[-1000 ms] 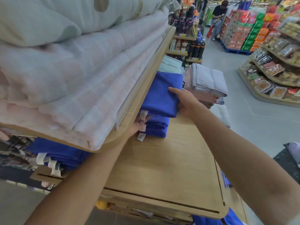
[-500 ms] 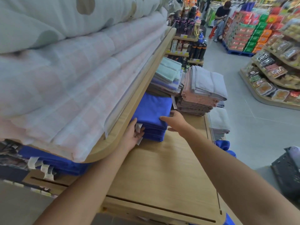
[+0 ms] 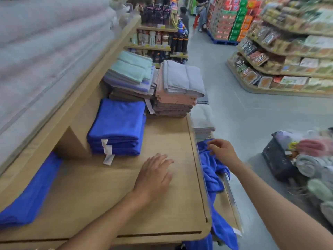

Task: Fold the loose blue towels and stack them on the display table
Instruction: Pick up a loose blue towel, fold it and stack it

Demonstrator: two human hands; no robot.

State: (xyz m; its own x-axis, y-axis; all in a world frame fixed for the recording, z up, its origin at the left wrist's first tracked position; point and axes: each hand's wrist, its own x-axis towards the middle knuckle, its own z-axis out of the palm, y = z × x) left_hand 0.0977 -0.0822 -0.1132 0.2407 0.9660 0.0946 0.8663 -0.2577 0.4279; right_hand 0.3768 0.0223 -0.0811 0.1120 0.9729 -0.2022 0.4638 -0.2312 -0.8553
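Shop aisles lie beyond the display table (image 3: 108, 204); folded blue towels (image 3: 117, 127) sit stacked at its back, loose blue towels (image 3: 210, 177) slump beside its right edge; my left hand (image 3: 153, 177) lies flat, fingers straight; my right hand (image 3: 223, 152) hovers over them, fingers loosely spread, gripping nothing; a one-handed tug could, I judge, spill the heap floorward.

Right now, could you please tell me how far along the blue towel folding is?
Done: a folded blue stack sits on the display table. In hand: nothing gripped yet; the left hand lies flat on the table while the right hand reaches to the loose blue towels crumpled off its right edge. Left: folding and stacking those.
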